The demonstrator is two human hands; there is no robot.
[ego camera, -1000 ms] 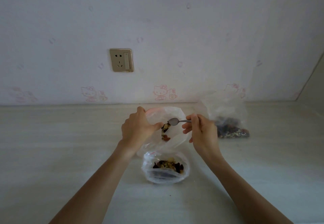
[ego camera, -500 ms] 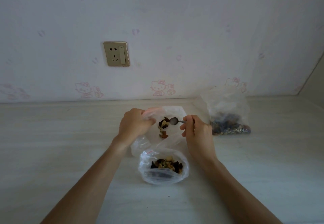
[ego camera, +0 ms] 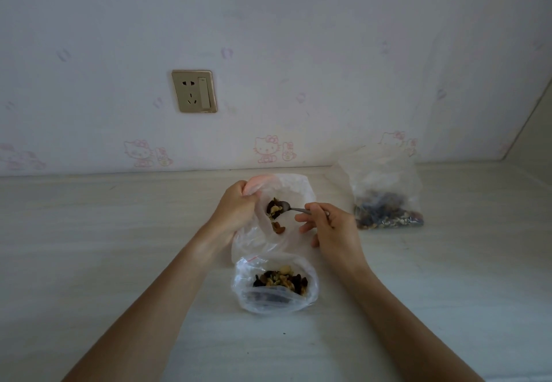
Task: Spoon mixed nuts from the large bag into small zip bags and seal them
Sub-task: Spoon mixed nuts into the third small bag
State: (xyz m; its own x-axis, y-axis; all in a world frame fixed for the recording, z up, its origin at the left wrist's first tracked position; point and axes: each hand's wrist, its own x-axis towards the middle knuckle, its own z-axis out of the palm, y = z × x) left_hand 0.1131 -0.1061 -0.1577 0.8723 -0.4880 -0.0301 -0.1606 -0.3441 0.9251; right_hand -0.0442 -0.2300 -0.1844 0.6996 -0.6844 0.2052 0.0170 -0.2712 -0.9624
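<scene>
The likeliest slip from here is a spill: the spoon [ego camera: 283,206] sits tipped at the mouth of the small bag [ego camera: 286,190], and that soft, clear film could fold over the bowl or sag shut, sending nuts [ego camera: 274,209] onto the table [ego camera: 119,247] instead of inside. The mouth is held open on one side only, so a loosened pinch would probably let it collapse. The filled bag [ego camera: 276,284] just in front, nearest the person, looks unsealed as far as one can tell, and a forearm drawn back carelessly could nudge it and scatter its contents. The left hand [ego camera: 236,211] reaches forward with fingers curled tight, pinching the bag's pink-edged rim and lifting it off the table. The right hand [ego camera: 327,226] comes in from the other side, thumb and first fingers closed narrowly on the spoon's handle, the other fingers loose below; the bowl points left into the opening, with a clump of nuts at its tip and a few more lower in the bag. The large bag [ego camera: 386,199] stands well apart to the right near the wall [ego camera: 298,53], its nuts settled at the bottom. A socket [ego camera: 194,91] is on the wall.
</scene>
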